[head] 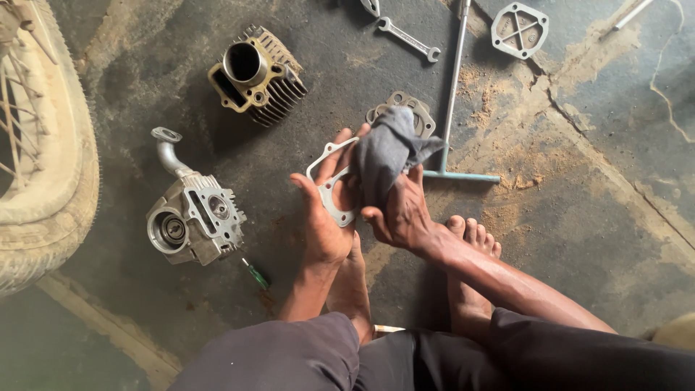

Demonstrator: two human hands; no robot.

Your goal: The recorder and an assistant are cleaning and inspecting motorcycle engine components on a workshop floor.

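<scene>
My left hand (323, 217) holds a thin grey gasket (327, 194) flat against its palm and fingers. My right hand (402, 213) grips a crumpled grey-blue rag (384, 153) and presses it onto the gasket. Both hands hover above a dark, oily concrete floor, just over my bare feet (474, 239). Part of the gasket is hidden under the rag.
A finned engine cylinder (257, 74) lies at the upper left, and a cylinder head with a bent pipe (194, 217) at the left. Another gasket (405, 108), a T-handle wrench (452, 101), a spanner (409, 38), a metal cover (519, 29), a green screwdriver (255, 274) and a tyre (43, 145) lie around.
</scene>
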